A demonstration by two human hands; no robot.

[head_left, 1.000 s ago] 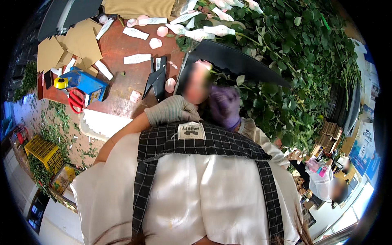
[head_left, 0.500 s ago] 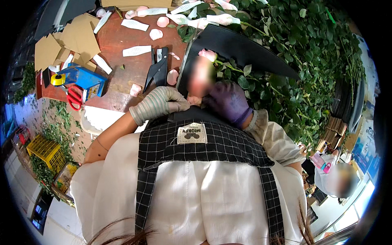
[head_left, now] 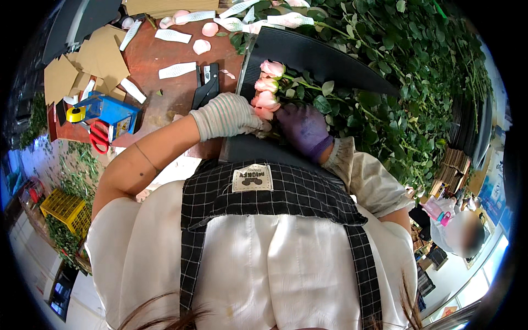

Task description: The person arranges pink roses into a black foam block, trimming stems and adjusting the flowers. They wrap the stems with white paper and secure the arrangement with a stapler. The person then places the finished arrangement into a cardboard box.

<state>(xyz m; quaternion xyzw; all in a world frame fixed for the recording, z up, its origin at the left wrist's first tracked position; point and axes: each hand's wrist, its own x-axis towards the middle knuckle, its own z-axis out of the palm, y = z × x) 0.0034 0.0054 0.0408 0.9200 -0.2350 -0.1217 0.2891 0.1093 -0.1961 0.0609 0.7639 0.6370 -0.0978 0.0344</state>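
Observation:
Several pink roses lie in a column on a black corrugated sheet, heads to the left and leafy stems to the right. My left hand, in a pale striped glove, has its fingers closed at the lowest bloom, partly hiding it. My right hand, in a purple glove, curls its fingers around the base of that rose; the stem inside is hidden. The sheet's near part reaches toward my checked apron.
A black stapler, white mesh sleeves and loose petals lie on the reddish table. Farther left are cardboard pieces, a blue tape dispenser and red scissors. Leafy stems heap up at right.
My left hand has moved up and right, closer to the rose heads. My right hand has shifted slightly. The view has moved a little, and the rose heads now show distinctly.

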